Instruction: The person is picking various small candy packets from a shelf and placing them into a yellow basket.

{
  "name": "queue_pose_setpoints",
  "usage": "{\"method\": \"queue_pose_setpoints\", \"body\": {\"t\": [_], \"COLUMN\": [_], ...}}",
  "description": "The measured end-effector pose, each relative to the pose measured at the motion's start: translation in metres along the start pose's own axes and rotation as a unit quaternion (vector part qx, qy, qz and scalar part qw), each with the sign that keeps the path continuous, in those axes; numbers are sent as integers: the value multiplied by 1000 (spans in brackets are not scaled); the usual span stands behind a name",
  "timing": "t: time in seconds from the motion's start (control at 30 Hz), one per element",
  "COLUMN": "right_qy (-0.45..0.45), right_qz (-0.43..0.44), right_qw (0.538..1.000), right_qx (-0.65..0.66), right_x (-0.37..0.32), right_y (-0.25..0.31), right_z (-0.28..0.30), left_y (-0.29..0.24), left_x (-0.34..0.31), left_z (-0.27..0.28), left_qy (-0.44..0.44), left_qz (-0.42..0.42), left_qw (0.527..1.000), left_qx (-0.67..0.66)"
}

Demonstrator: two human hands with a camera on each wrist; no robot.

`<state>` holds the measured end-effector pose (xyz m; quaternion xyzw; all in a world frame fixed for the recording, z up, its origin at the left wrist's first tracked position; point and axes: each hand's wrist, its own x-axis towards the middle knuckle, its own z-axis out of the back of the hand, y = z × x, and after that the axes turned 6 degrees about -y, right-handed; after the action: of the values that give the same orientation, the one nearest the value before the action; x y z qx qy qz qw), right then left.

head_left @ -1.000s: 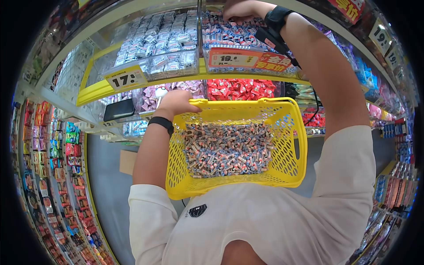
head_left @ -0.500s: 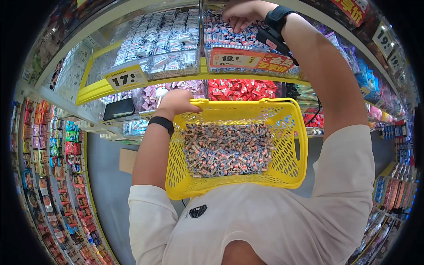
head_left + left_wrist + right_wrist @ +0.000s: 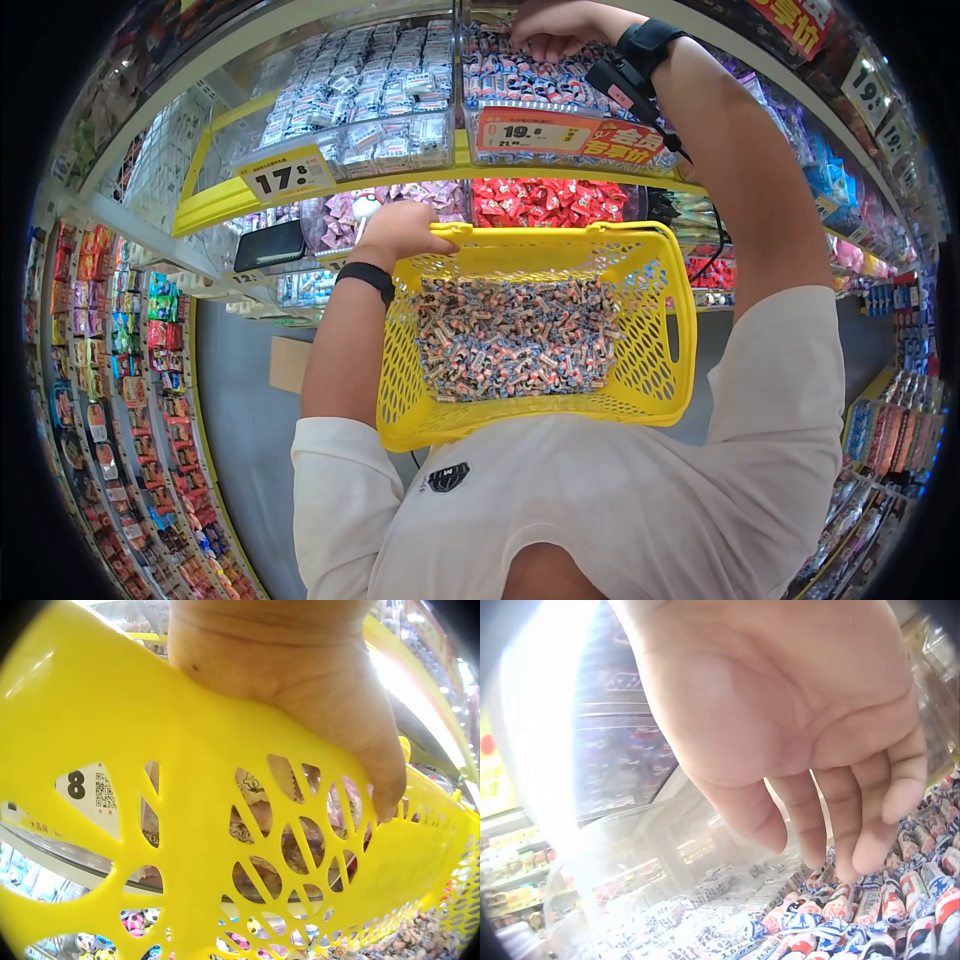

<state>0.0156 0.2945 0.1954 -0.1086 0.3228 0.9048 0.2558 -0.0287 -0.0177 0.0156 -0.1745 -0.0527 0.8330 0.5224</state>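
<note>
A yellow basket is held in front of the body, its floor covered with small wrapped candies. My left hand grips its far left rim; in the left wrist view the hand lies over the yellow wall, thumb against it. Up at the shelf, my right hand is over a clear bin of blue, white and red wrapped candies. The right wrist view shows that hand with relaxed, slightly bent fingers, their tips at the candies, nothing held in them.
Left of that bin stands another with white-wrapped candies, above a yellow shelf edge. Price signs hang at the front. Below are red candies and a black phone. Snack racks line the left side.
The right hand has shifted slightly right over the candy bin, its fingers changing position. The left hand and the basket have stayed put.
</note>
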Motion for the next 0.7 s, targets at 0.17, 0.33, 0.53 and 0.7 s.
{"method": "queue_pose_setpoints", "body": {"t": [0.17, 0.33, 0.53, 0.7], "right_qy": [-42, -211, -285, -274], "right_qz": [59, 207, 253, 304], "right_qw": [996, 932, 912, 912], "right_qx": [-42, -211, -151, -39], "right_x": [-19, -103, -175, -224], "right_y": [-3, 12, 15, 14], "right_z": [10, -7, -33, -81], "left_y": [0, -2, 1, 2], "left_x": [0, -1, 0, 0], "left_z": [0, 2, -2, -3], "left_qy": [0, -2, -9, -17], "left_qz": [0, 6, -3, -5], "left_qw": [1000, 1000, 1000, 1000], "left_qx": [7, 5, 5, 10]}}
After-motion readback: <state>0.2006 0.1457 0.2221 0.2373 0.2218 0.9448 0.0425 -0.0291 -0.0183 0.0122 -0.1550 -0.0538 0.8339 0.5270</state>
